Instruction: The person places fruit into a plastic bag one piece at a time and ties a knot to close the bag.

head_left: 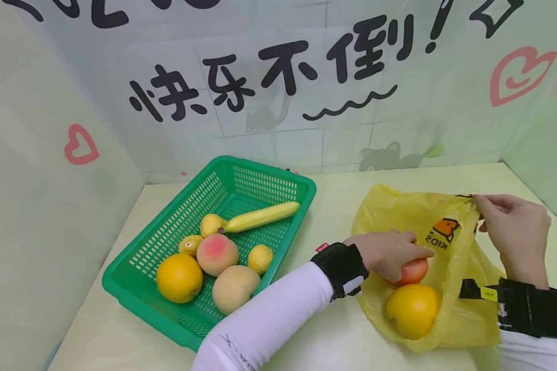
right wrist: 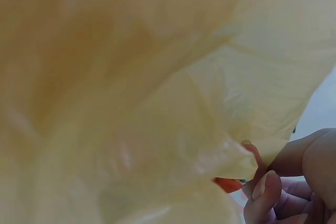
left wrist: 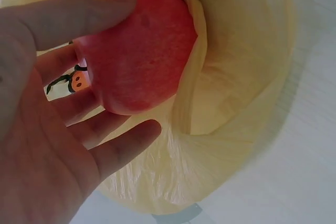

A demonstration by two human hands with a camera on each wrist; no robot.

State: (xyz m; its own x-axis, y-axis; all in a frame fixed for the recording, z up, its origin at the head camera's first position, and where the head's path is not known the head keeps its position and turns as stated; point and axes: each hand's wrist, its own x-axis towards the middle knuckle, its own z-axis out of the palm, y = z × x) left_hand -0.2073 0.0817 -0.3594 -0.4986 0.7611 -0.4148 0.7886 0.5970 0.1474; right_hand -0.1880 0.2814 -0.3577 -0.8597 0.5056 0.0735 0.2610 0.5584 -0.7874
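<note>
On the right of the table lies a yellow plastic bag [head_left: 469,324] with its mouth spread. My left hand [head_left: 390,255] reaches into the mouth and holds a red apple [head_left: 413,271]. In the left wrist view, the thumb lies across the apple [left wrist: 147,45], some fingers pass behind it, and the little finger stands away from it. A yellow-orange fruit [head_left: 413,312] rests in the bag beside the apple. My right hand [head_left: 515,226] pinches the bag's upper right edge and holds it raised. In the right wrist view, the bag film [right wrist: 157,103] covers most of the picture.
A green plastic basket [head_left: 144,319] stands to the left, partly behind my left sleeve [head_left: 269,314]. In it lie a banana [head_left: 262,216], an orange [head_left: 179,278], two peaches [head_left: 217,254] and several small yellow fruits [head_left: 260,258]. A printed wall sheet [head_left: 269,144] stands behind the table.
</note>
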